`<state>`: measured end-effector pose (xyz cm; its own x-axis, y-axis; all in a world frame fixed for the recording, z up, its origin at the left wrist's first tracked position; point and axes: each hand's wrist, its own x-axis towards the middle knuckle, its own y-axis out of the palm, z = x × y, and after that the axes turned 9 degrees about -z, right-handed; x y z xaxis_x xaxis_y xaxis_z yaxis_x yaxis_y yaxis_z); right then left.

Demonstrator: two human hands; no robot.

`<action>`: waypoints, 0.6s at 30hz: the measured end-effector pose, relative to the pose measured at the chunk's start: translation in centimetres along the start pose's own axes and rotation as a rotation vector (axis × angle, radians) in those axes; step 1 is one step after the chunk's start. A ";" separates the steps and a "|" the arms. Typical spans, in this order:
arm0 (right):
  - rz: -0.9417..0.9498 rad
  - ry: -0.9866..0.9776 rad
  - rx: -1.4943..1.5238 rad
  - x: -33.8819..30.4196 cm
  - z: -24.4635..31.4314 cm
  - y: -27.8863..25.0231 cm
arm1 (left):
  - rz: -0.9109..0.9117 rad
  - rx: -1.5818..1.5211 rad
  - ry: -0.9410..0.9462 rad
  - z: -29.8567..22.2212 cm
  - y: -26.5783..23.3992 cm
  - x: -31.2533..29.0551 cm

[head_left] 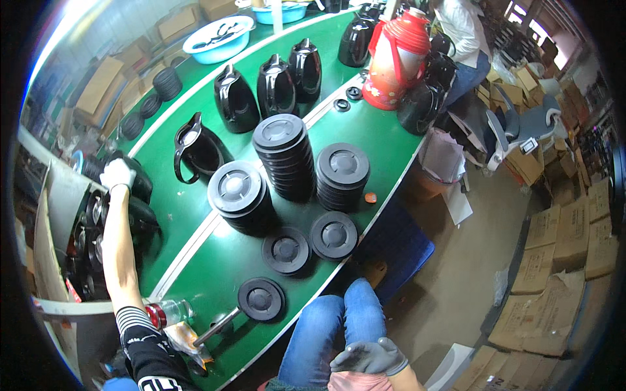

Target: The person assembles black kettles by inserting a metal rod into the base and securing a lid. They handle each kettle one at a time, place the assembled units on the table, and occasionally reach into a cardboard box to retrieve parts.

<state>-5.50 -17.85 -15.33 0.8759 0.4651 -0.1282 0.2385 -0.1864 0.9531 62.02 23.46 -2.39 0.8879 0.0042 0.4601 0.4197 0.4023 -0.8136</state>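
Observation:
My left hand [119, 174], in a pale glove, reaches out to the far left. Its fingers curl on a black jug [139, 182] beside a carton [49, 225] of similar dark jugs. What the fingertips touch is partly hidden. My right hand [370, 357], grey-gloved, rests over my lap with fingers stretched out and nothing in it. Round black lids stand in stacks on the green table, a tall stack [284, 156] behind a left stack [240, 195] and a right stack [342, 176]. Single lids [285, 251] lie nearer me. A black jug with a handle [197, 148] stands behind.
More black jugs [276, 88] stand farther back, near a red flask [396, 58]. A light-blue basin [219, 40] holds small dark parts. Near my left forearm lie a red-lidded jar [171, 313] and a metal rod [217, 327]. Cartons [548, 300] line the right; another person [462, 39] is at the back.

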 end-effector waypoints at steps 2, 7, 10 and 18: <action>0.026 -0.010 0.053 0.5 0.0 0.1 | 0.007 -0.114 -0.064 0.6 2.9 0.9; -0.004 -0.010 -0.103 0.8 0.2 0.0 | -0.133 -0.131 0.069 1.7 4.0 0.6; -0.008 0.009 -0.162 1.1 0.7 -0.2 | -0.232 -0.421 0.119 2.4 -0.3 0.9; -0.057 -0.123 -0.542 1.5 -0.2 1.4 | -0.395 -0.723 0.383 9.1 -20.3 -5.1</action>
<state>-3.95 -17.23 -14.08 0.9181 0.3508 -0.1842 0.0659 0.3231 0.9441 47.26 23.55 15.04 0.6022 -0.3687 0.7081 0.6081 -0.3629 -0.7061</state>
